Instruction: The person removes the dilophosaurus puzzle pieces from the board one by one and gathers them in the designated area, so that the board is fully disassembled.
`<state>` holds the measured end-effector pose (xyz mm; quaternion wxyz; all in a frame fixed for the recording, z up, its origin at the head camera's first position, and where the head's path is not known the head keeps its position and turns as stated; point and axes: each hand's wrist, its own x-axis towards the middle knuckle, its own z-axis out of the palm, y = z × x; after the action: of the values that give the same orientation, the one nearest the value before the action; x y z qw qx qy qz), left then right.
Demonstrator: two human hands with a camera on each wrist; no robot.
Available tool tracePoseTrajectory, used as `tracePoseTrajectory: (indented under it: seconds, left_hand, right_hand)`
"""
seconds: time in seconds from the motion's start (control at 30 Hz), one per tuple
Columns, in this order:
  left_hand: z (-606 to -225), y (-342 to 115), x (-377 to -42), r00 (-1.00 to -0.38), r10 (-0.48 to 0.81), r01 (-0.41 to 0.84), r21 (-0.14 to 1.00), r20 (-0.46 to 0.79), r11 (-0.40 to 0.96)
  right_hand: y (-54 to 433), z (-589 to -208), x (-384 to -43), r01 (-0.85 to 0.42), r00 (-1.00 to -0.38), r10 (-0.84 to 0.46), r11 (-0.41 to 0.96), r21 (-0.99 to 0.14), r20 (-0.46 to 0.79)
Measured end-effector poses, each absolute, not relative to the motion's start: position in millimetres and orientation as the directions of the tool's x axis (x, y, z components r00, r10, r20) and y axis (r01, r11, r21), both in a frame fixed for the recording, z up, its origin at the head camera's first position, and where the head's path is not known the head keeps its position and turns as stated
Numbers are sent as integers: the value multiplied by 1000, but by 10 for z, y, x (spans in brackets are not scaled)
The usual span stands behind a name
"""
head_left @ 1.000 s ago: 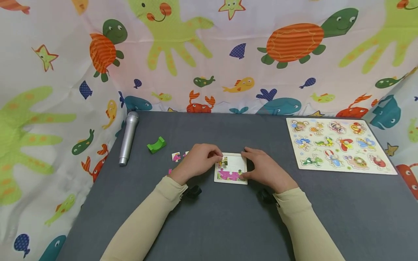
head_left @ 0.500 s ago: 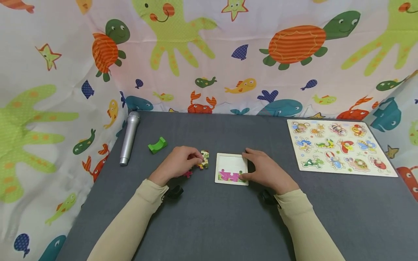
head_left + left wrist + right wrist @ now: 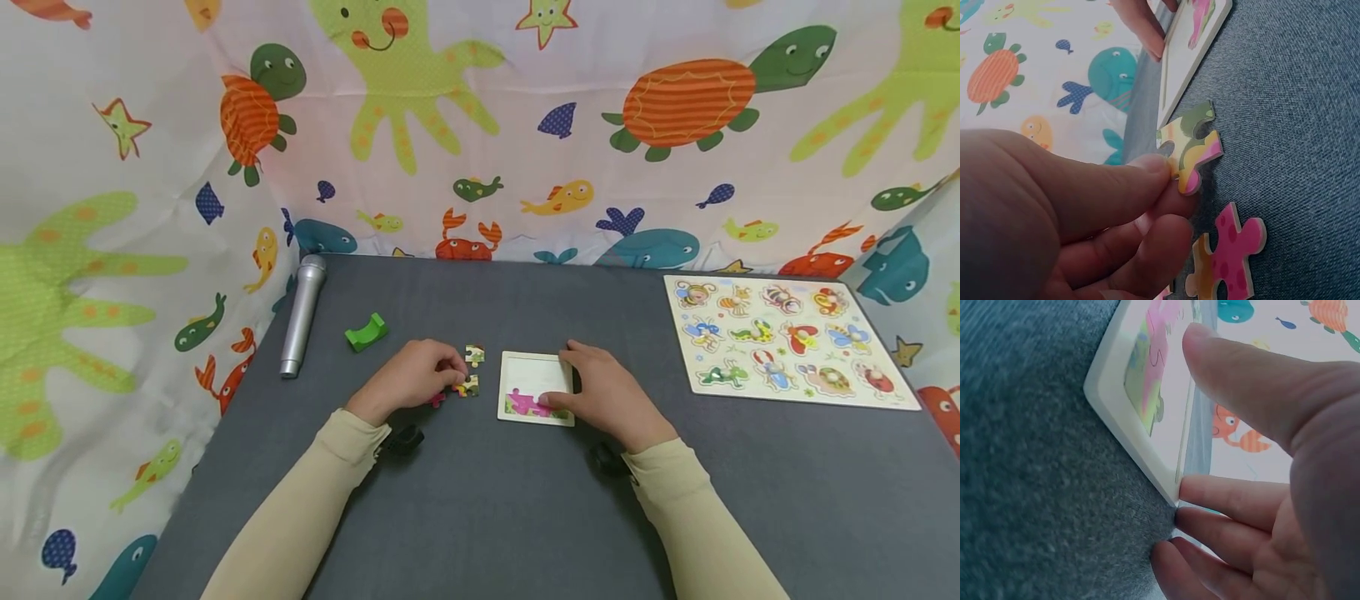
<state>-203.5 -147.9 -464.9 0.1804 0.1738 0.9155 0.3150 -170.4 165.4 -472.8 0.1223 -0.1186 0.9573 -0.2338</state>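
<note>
My left hand pinches a green, yellow and pink jigsaw puzzle piece between thumb and index finger, left of a small white puzzle frame. Another piece lies just beyond those fingertips. Below the hand, the left wrist view shows a pink and orange piece on the cloth. Joined pink pieces fill the near part of the frame. My right hand rests at the frame's right side, its thumb over the pink pieces and its fingertips at the outer edge.
A green curved block and a silver microphone lie on the left of the dark table. At the back right lies a board with insect pictures. A printed sea-animal cloth hangs behind and along the sides.
My left hand has gone from over the frame, with a piece in its fingers, back left to the loose pieces. The right thumb has slid slightly left over the pink pieces.
</note>
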Motion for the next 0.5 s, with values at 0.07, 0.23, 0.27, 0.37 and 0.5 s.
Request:
tracePoseTrajectory:
  seconds: [0.07,0.23,0.27,0.37,0.5]
  left_hand:
    - [-4652,-1483,-2046,-876,429,206,632,-222,747]
    - [-4650,-1465,-2054,-882,417,203,623,-218,756]
    - [-4646,-1461,-2050,-883,416,202,623,-219,756]
    - [-4647,-1466,-2039,-884,410,195,620,-225,760]
    - [-4661,-1453,-2032,-886,404,188,620,-228,762]
  right_hand:
    - [1645,-4728,-1706,-174,-943,-285,862,-477,-170]
    - [1641,-4738,-1699,-167,-950,-269,866,-471,-159]
    - [1640,-4740,-1697,-164,-950,-266,868,-469,-161]
    - [1630,-4740,-1697,-160,-949,-264,872,-463,-170]
    - [1640,-4742,-1694,-161,-947,-270,871,-465,-177]
